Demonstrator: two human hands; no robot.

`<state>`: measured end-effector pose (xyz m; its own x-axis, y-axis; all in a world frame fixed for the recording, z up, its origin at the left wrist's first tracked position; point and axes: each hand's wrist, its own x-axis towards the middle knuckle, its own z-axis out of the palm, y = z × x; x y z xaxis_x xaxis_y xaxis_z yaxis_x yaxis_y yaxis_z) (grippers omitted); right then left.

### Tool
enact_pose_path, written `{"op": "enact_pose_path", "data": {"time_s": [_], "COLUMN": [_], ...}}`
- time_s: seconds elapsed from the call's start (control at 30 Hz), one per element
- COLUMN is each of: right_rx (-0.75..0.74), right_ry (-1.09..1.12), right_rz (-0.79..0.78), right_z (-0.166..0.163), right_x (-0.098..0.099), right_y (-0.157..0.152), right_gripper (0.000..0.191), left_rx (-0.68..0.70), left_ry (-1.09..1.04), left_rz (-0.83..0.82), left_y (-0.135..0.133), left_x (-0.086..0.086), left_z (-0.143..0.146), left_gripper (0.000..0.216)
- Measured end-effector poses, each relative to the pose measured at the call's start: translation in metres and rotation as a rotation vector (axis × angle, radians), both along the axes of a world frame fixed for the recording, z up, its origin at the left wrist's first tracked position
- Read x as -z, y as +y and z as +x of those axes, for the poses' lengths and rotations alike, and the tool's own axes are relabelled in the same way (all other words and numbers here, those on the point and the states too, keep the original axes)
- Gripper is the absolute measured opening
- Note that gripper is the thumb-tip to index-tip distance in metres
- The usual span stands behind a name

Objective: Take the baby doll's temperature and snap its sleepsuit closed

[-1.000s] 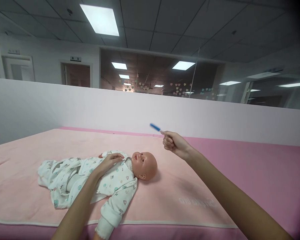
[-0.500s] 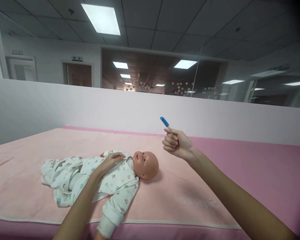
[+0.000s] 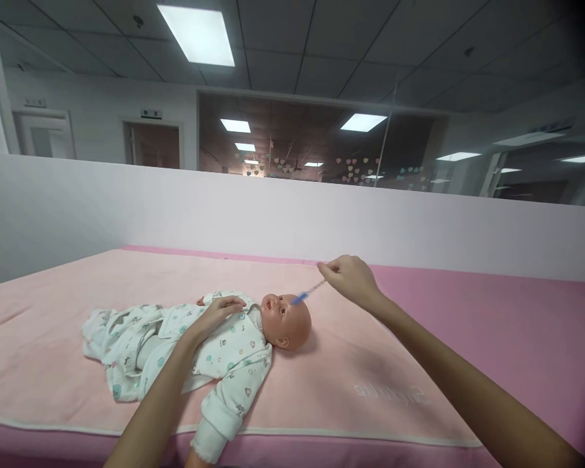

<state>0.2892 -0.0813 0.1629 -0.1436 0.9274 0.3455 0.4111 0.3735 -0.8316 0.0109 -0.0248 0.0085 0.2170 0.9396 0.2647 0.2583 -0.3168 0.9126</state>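
Note:
A baby doll (image 3: 231,351) in white patterned clothes lies on its back, its bald head to the right and its mouth partly open. My left hand (image 3: 219,315) rests on the doll's upper chest, fingers stretched out and holding nothing. Closed fingers of my right hand (image 3: 348,276) grip a thin pale stick with a blue end (image 3: 299,298). That blue end points down and left and appears in front of the doll's forehead; whether it touches cannot be told. The stick is slightly blurred, and its kind is unclear.
Beneath the doll is a pale pink mat (image 3: 322,403) with a white edge, on a darker pink padded surface (image 3: 517,338). A low white wall (image 3: 273,214) runs along the back, with glass above it.
My right hand has turned over, swinging the stick's blue end from pointing up to pointing down-left by the doll's head. My left hand stays on the doll's chest.

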Motion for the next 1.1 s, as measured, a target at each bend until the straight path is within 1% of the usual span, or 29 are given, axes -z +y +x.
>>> {"op": "enact_pose_path", "data": {"time_s": [0.03,0.07,0.1,0.2,0.27,0.3,0.37,0.4,0.43,0.47,0.53,0.6,0.63,0.7,0.77,0.83,0.9,1.0,1.07,1.1], "right_rx": [0.043,0.053,0.032,-0.106,-0.142,-0.111,0.01,0.051,0.059,0.035,-0.071,-0.15,-0.153,-0.097,0.018,0.112,0.133,0.042,0.049,0.082], "right_ry": [-0.023,-0.008,0.034,0.167,0.134,0.084,-0.021,-0.043,-0.033,0.006,0.117,0.198,0.185,0.093,-0.008,-0.076,-0.108,-0.076,-0.106,-0.138], "right_rz": [0.027,0.029,0.003,-0.104,-0.102,-0.054,0.08,0.111,0.1,0.053,-0.077,-0.126,-0.1,0.009,0.149,0.24,0.241,0.131,0.166,0.218], "right_z": [-0.001,-0.001,0.0,0.003,0.003,0.003,0.001,0.0,-0.001,-0.001,0.0,0.0,0.0,-0.001,-0.004,-0.007,-0.008,-0.008,-0.009,-0.009], "right_x": [0.002,0.003,0.003,0.003,0.003,0.004,0.004,0.004,0.004,0.003,0.0,-0.002,-0.001,0.002,0.006,0.007,0.006,0.001,0.001,0.001], "right_y": [-0.002,-0.003,-0.004,-0.004,-0.005,-0.006,-0.01,-0.012,-0.014,-0.015,-0.014,-0.012,-0.011,-0.011,-0.014,-0.017,-0.019,-0.018,-0.018,-0.019], "right_gripper": [0.045,0.045,0.044,0.043,0.043,0.043,0.043,0.044,0.044,0.044,0.042,0.041,0.04,0.041,0.043,0.044,0.044,0.044,0.043,0.044], "left_rx": [0.004,0.008,0.011,0.009,0.006,0.006,0.012,0.017,0.019,0.019,0.013,0.006,0.006,0.006,0.003,0.005,0.011,0.015,0.016,0.017], "left_ry": [-0.009,-0.014,-0.016,-0.013,-0.015,-0.019,-0.033,-0.038,-0.04,-0.039,-0.03,-0.024,-0.022,-0.018,-0.017,-0.022,-0.028,-0.033,-0.034,-0.035], "left_rz": [0.002,0.003,0.002,0.005,0.006,0.001,-0.013,-0.02,-0.024,-0.024,-0.018,-0.014,-0.013,-0.011,-0.008,-0.012,-0.017,-0.015,-0.013,-0.014], "left_y": [0.0,0.0,0.0,0.0,0.0,0.0,-0.001,-0.001,-0.002,-0.002,-0.003,-0.003,-0.003,-0.002,-0.001,-0.002,-0.002,-0.003,-0.003,-0.003], "left_x": [0.0,0.0,0.001,0.0,0.0,-0.001,-0.001,-0.002,-0.002,-0.002,-0.003,-0.002,-0.002,-0.002,-0.001,-0.002,-0.002,-0.002,-0.002,-0.002], "left_z": [0.0,0.0,0.0,0.0,0.0,0.0,0.001,0.001,0.001,0.001,0.001,0.001,0.001,0.001,0.001,0.001,0.002,0.002,0.001,0.001], "left_gripper": [0.034,0.034,0.034,0.033,0.032,0.032,0.033,0.034,0.033,0.033,0.032,0.032,0.032,0.033,0.034,0.034,0.033,0.034,0.034,0.035]}}
